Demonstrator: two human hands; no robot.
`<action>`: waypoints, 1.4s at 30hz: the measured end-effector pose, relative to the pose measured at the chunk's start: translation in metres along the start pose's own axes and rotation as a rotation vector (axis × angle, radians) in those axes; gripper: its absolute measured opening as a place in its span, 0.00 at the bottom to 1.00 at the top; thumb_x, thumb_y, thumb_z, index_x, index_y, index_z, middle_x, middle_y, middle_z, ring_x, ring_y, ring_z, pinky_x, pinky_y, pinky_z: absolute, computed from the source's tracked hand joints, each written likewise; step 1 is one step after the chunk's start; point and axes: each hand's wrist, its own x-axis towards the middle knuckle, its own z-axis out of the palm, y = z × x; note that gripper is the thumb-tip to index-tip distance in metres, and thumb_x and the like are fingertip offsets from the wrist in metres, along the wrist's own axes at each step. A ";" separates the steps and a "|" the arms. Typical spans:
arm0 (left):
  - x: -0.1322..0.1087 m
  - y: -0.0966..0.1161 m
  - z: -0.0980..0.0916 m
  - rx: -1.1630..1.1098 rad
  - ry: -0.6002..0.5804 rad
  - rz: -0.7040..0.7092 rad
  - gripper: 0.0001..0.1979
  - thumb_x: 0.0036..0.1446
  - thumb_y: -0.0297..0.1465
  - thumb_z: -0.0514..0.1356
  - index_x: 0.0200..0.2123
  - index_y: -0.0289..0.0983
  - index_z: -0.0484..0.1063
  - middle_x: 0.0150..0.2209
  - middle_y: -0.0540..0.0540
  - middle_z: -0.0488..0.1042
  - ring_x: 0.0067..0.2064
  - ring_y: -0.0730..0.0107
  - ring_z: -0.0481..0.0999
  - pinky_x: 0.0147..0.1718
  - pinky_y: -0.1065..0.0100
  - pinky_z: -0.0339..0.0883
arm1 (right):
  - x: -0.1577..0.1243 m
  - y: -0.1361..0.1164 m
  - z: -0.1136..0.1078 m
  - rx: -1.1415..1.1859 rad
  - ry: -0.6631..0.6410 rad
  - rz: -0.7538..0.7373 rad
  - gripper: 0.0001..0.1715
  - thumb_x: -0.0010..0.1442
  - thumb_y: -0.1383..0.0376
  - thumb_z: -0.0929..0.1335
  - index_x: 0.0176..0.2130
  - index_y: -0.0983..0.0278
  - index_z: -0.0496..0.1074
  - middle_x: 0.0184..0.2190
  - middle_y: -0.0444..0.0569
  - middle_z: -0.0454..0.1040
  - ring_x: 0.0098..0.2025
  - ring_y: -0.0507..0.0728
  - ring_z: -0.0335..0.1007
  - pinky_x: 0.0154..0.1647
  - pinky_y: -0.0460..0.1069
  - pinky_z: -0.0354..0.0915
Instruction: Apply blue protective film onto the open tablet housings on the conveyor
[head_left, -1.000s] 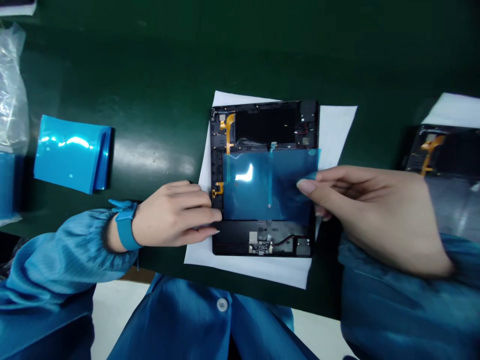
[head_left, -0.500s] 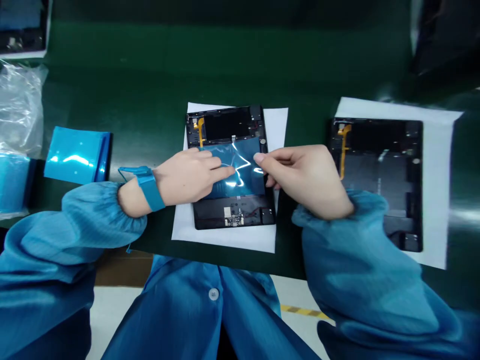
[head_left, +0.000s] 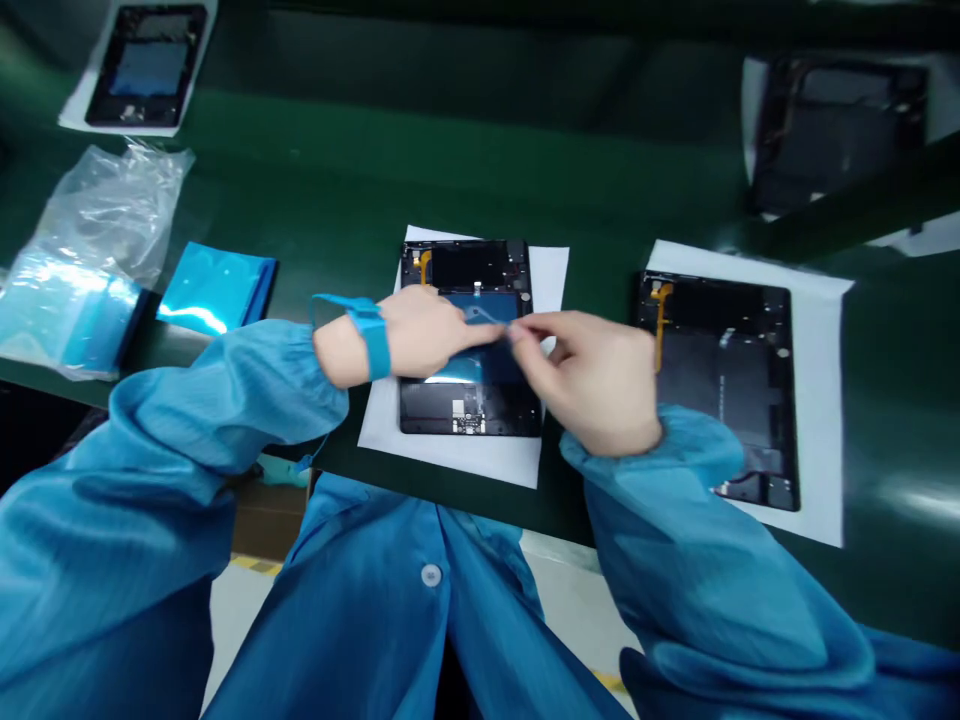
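An opened black tablet chassis (head_left: 469,405) lies on a white paper sheet (head_left: 450,455) on the green belt. A blue film (head_left: 465,368) covers its middle. My left hand (head_left: 424,330), with a blue wrist strap, rests on the film with fingers stretched flat toward the right. My right hand (head_left: 592,375) pinches the film's upper right edge between thumb and forefinger. The two hands' fingertips nearly meet over the film.
A second open tablet chassis (head_left: 720,385) on white paper (head_left: 817,400) lies to the right. A stack of blue films (head_left: 214,290) and a clear plastic bag (head_left: 90,250) sit at the left. Two more tablets (head_left: 146,65) (head_left: 832,125) lie farther back.
The view has pulled back and tilted, showing more of the belt. My hands have come closer together over the film, the right one now pinching its edge nearer the left fingertips.
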 end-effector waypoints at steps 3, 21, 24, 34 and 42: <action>-0.023 -0.024 0.015 -0.099 0.246 -0.212 0.24 0.66 0.26 0.53 0.62 0.39 0.73 0.51 0.38 0.78 0.52 0.53 0.76 0.51 0.54 0.68 | 0.001 -0.014 0.013 -0.075 -0.248 -0.370 0.27 0.72 0.53 0.64 0.60 0.64 0.77 0.60 0.55 0.78 0.47 0.61 0.82 0.38 0.52 0.71; -0.052 -0.039 0.063 -0.204 0.491 -0.322 0.22 0.66 0.25 0.52 0.61 0.35 0.71 0.61 0.34 0.72 0.64 0.51 0.70 0.61 0.50 0.65 | 0.017 -0.014 0.023 -0.306 -0.335 -0.411 0.38 0.74 0.45 0.59 0.69 0.65 0.69 0.68 0.56 0.69 0.40 0.63 0.83 0.33 0.55 0.70; -0.052 -0.040 0.066 -0.193 0.514 -0.304 0.22 0.67 0.26 0.52 0.61 0.35 0.72 0.60 0.35 0.73 0.63 0.51 0.71 0.60 0.51 0.66 | 0.009 -0.018 0.021 -0.328 -0.331 -0.416 0.38 0.73 0.45 0.60 0.67 0.67 0.71 0.68 0.57 0.68 0.38 0.63 0.83 0.31 0.55 0.70; -0.054 -0.045 0.052 -0.230 0.449 -0.319 0.23 0.65 0.28 0.52 0.61 0.36 0.72 0.60 0.36 0.73 0.61 0.50 0.72 0.57 0.50 0.68 | 0.006 -0.002 0.015 -0.333 -0.216 -0.273 0.37 0.74 0.46 0.59 0.64 0.67 0.74 0.64 0.59 0.74 0.43 0.64 0.83 0.33 0.55 0.71; 0.001 -0.056 0.025 -0.228 0.530 -0.473 0.19 0.67 0.31 0.56 0.59 0.36 0.72 0.60 0.34 0.73 0.62 0.40 0.70 0.61 0.40 0.63 | -0.031 0.002 -0.001 -0.354 -0.322 -0.378 0.37 0.74 0.46 0.58 0.63 0.69 0.75 0.62 0.59 0.75 0.38 0.61 0.84 0.33 0.53 0.70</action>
